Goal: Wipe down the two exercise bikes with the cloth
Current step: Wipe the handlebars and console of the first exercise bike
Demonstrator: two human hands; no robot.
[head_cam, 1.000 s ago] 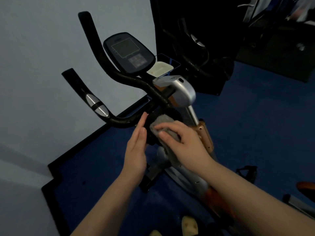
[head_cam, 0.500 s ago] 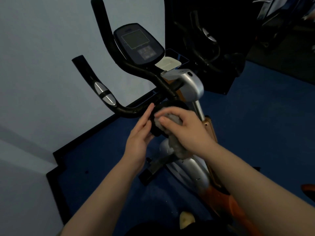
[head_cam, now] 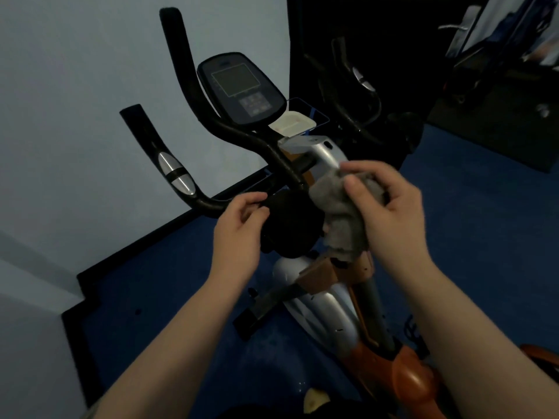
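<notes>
**Grey cloth bunched in right hand beside bike stem**

Seen from the head camera, looking down over a silver-and-orange exercise bike [head_cam: 320,300] standing on dark blue carpet floor [head_cam: 472,225] next to a pale blue-grey wall [head_cam: 60,116].

Right hand [head_cam: 390,204]: grip closed on a crumpled grey fabric cloth [head_cam: 338,213], thumb and curled fingers pinching the bunched upper part, loose lower folds hanging down in front of the orange seat-post bracket [head_cam: 329,273]. Cloth just beside the silver stem housing [head_cam: 323,155], at the right of the round black knob [head_cam: 290,225]; contact with the housing not clear.

Left hand [head_cam: 239,234]: fingers curled, tips at the left edge of the black knob just under the black curved handlebar [head_cam: 211,204]. Cannot tell whether that grip actually clamps the knob or only touches it.

Above the hands: dark oval console with grey display and keypad [head_cam: 239,86], a small white tray [head_cam: 292,124] behind it, a silver pulse sensor [head_cam: 175,173] on the left handlebar arm.

Further back, in deep shadow at upper right: second exercise bike with dark handlebars [head_cam: 357,86], well apart from both hands. Details there too dim to make out.
</notes>
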